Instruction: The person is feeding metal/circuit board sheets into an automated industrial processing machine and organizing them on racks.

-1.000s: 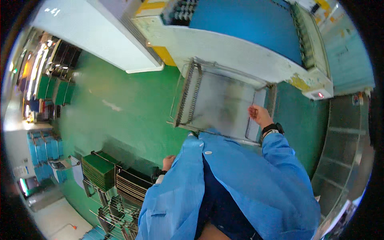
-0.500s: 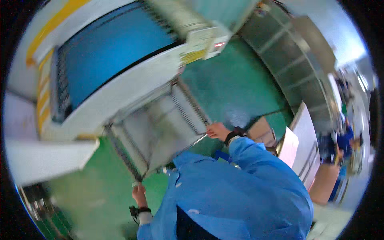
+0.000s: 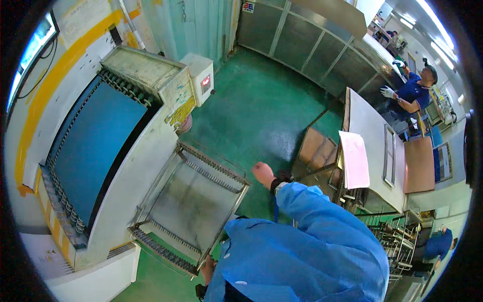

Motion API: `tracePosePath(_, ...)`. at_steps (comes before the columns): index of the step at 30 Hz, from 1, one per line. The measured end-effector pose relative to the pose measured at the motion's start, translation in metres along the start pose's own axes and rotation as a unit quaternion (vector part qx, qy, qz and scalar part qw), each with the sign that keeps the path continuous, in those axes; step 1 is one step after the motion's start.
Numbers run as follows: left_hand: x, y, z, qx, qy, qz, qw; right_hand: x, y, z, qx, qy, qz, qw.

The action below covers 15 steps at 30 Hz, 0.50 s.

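- so from where I'm sitting, the big change in the last half second is the right hand (image 3: 263, 173): I had it at the rack's right near corner, now it's off the metal and just beside that corner
- it looks curled into a loose fist, and I can't see anything in it
- left hand (image 3: 208, 269) is down at the rack's left near corner, same corner as half a second ago. sleeve covers part of it, so I honestly can't tell if it's gripping or just resting there
- the metal rack (image 3: 166, 252) itself, toothed rails along two opposite sides, sits on the green floor with its far edge right alongside the machine with the blue bed (image 3: 98, 151)
- what that means for handling the rack: its right near corner has no hand on it now, so any hold I've got is on the left, and I wouldn't swear to that one
- my view also swung right, so way more of the white-topped table (image 3: 370, 118) shows. pink sheet (image 3: 354, 161) on its near left edge, cardboard box (image 3: 317, 151) below that edge
- there's a co-worker (image 3: 420, 95) in a dark shirt and pale gloves past the table's far edge, well apart from my hands
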State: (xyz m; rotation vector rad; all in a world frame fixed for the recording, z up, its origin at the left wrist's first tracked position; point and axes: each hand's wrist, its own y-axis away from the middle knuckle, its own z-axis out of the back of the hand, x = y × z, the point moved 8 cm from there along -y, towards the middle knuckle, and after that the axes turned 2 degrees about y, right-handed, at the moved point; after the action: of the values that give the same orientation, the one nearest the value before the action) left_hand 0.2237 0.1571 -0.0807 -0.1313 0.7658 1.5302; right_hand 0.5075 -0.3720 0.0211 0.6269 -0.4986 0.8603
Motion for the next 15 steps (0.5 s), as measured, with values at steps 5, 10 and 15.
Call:
tracePosePath(5,-0.082,-0.034,0.076,0.036,0.244,0.284,0.927,0.030,-0.009,-0.009,-0.003,0.040,0.065,0.997)
tracePosePath(10,-0.001,-0.016,0.011,-0.013,0.362,0.247,0.899,0.061,-0.019,-0.048,0.053,0.070,0.079,0.993)
tracePosePath(15,-0.011,-0.035,0.007,0.075,0.193,0.180,0.962,0.085,-0.018,-0.052,0.105,0.078,0.059,0.990)
